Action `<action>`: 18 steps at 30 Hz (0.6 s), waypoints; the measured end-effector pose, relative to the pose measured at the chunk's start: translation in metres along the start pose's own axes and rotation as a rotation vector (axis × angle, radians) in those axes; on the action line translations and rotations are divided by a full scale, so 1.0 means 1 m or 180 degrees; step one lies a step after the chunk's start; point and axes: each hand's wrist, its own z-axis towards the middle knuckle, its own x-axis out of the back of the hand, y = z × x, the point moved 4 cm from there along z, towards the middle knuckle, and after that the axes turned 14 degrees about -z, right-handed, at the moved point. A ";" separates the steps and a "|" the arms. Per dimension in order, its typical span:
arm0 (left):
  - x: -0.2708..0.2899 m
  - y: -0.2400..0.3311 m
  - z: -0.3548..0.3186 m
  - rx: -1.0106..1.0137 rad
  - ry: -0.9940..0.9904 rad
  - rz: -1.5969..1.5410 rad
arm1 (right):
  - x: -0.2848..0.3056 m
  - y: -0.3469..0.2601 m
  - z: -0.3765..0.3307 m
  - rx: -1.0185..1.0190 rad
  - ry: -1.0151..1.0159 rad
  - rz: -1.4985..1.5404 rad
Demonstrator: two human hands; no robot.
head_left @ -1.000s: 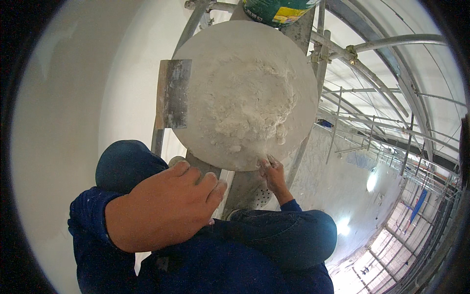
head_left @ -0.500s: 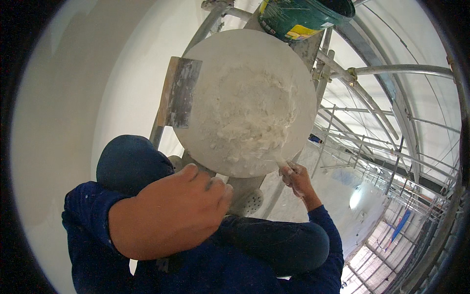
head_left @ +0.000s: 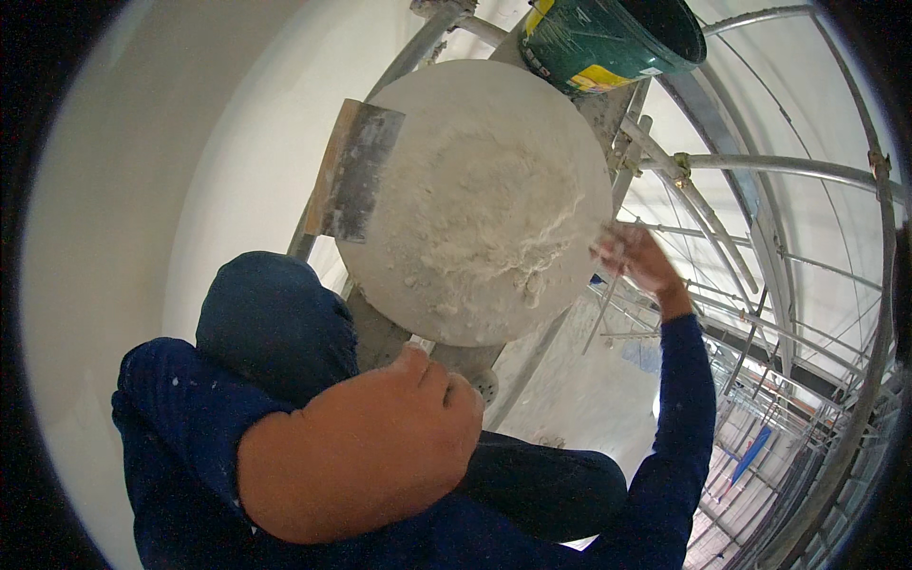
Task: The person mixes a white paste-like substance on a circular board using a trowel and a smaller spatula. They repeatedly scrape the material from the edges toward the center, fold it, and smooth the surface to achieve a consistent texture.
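A round pale board (head_left: pixel 399 285) lies in front of me, with a spread of wet, lumpy off-white plaster (head_left: pixel 494 218) over its middle. My right hand (head_left: pixel 641 256) is at the board's right rim, its whitened fingers drawn together and slightly blurred. Whatever they may pinch cannot be made out. In the near foreground my left hand (head_left: pixel 361 446) is curled closed, its back toward me, and its fingers hide anything inside. A wide flat blade (head_left: pixel 361 176) with a wooden back rests across the board's left edge.
Behind the board stands a dark green bucket (head_left: pixel 608 43) with a yellow label. Scaffold tubes (head_left: pixel 779 166) run along the right side. A smooth pale wall (head_left: pixel 114 237) curves up on the left. My bent knees (head_left: pixel 271 318) are close to the board.
My right hand has moved up and outward from the board's near right edge to its right rim. My left hand has shifted slightly right and nearer. The view has tilted a little.
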 end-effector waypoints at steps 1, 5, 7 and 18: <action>-0.001 0.000 0.001 0.0028 0.0003 -0.0005 | 0.013 -0.016 0.013 0.0106 0.0101 -0.0410; -0.001 0.013 -0.006 -0.0005 0.0166 -0.0075 | 0.062 -0.101 0.057 0.0034 0.0148 -0.1627; 0.002 0.018 -0.006 -0.0031 0.0262 0.0029 | 0.059 -0.146 0.082 0.0809 0.0293 -0.3092; -0.017 0.026 -0.011 -0.0061 0.0282 0.0072 | -0.070 -0.210 0.121 0.1583 0.1301 -0.5428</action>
